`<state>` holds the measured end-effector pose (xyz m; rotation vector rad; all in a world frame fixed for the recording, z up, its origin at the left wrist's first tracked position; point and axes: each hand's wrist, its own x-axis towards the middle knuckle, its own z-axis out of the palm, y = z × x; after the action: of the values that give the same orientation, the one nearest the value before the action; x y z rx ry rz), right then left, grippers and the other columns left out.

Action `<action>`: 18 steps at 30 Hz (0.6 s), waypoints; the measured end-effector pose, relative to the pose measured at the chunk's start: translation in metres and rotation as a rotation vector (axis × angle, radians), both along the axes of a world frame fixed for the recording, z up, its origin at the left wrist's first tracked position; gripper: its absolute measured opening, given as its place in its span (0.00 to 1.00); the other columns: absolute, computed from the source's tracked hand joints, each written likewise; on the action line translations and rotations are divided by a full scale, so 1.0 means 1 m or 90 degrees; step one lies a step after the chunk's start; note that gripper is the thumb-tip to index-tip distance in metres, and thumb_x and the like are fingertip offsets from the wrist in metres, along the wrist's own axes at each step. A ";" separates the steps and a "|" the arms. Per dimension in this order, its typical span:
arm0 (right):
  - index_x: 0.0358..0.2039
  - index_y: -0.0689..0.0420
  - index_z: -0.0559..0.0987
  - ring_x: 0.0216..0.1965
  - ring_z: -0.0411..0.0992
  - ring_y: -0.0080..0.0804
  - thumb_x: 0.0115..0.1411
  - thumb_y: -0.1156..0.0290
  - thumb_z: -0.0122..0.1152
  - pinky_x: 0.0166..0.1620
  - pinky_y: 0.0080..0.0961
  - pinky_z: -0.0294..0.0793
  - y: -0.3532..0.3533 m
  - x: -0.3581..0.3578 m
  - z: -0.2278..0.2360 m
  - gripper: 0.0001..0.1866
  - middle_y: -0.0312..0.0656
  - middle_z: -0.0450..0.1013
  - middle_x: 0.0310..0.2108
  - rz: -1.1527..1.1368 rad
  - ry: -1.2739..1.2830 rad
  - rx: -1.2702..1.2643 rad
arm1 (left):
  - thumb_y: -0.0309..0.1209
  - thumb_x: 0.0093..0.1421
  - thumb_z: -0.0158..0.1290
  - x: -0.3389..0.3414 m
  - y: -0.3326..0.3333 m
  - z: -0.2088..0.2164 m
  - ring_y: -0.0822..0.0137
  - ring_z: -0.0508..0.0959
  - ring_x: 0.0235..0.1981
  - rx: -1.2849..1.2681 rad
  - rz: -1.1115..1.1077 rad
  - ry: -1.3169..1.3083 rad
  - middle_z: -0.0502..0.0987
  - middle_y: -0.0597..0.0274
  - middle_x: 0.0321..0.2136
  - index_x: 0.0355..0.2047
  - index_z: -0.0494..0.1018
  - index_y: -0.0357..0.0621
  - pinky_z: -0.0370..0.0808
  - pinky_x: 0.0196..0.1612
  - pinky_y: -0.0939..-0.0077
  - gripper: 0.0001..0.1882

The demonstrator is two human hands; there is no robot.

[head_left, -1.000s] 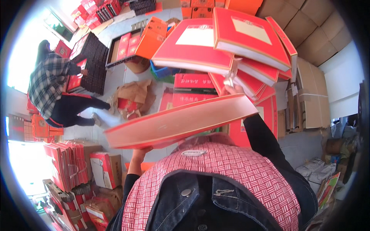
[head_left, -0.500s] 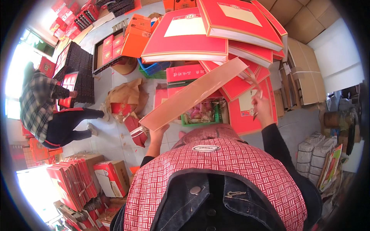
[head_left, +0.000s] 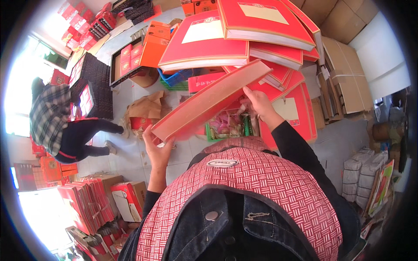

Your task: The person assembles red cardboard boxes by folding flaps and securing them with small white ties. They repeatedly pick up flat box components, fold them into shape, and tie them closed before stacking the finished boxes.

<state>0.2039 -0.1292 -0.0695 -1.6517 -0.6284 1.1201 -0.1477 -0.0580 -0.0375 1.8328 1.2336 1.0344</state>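
A long, flat red box [head_left: 209, 101] is tilted in front of me, its pinkish side wall facing up. My left hand [head_left: 157, 148] grips its near left end, thumb and fingers around the corner. Toward the far right end, my right hand [head_left: 260, 103] holds the lower edge, with its fingertips partly hidden. Beneath the box stands a green crate [head_left: 247, 127] of small pink wrapped items [head_left: 224, 125]. Just beyond it lie large red gift boxes [head_left: 217, 54] with pale cream panels, stacked unevenly.
Crumpled brown paper [head_left: 146, 106] lies on the floor to the left. Farther left, a person in a checked shirt [head_left: 52, 117] bends by stacked black trays [head_left: 98, 98]. Strapped flat cardboard [head_left: 350, 76] leans at right, above wrapped grey bundles [head_left: 359, 176]. Red folded boxes [head_left: 82, 202] stand at lower left.
My right hand has moved left from beside the stack and taken hold of the box's right end. The box has shifted slightly left, and my left hand's grip on the corner has changed.
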 end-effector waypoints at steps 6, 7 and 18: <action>0.17 0.58 0.70 0.19 0.71 0.26 0.56 0.48 0.49 0.13 0.19 0.50 0.013 -0.021 0.028 0.25 0.35 0.67 0.17 0.002 0.007 -0.040 | 0.26 0.46 0.60 -0.009 -0.042 0.009 0.65 0.72 0.41 -0.074 0.022 -0.006 0.69 0.57 0.42 0.49 0.59 0.39 0.71 0.41 0.75 0.31; 0.17 0.58 0.70 0.20 0.72 0.27 0.56 0.50 0.49 0.13 0.20 0.50 0.014 -0.013 0.011 0.23 0.34 0.66 0.16 0.004 -0.018 -0.021 | 0.27 0.48 0.59 -0.007 -0.046 0.010 0.65 0.72 0.42 -0.092 0.020 -0.023 0.69 0.57 0.42 0.49 0.60 0.38 0.71 0.41 0.75 0.29; 0.21 0.68 0.75 0.23 0.70 0.30 0.50 0.62 0.51 0.30 0.28 0.66 0.053 -0.042 0.016 0.18 0.46 0.71 0.18 0.203 -0.182 0.015 | 0.24 0.51 0.49 0.116 -0.023 0.036 0.50 0.71 0.43 0.126 -0.321 0.305 0.69 0.51 0.45 0.48 0.65 0.42 0.70 0.43 0.63 0.21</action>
<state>0.1616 -0.0764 -0.0538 -1.7463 -1.1154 1.0991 -0.0318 -0.0813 -0.0016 2.4726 0.8531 0.4608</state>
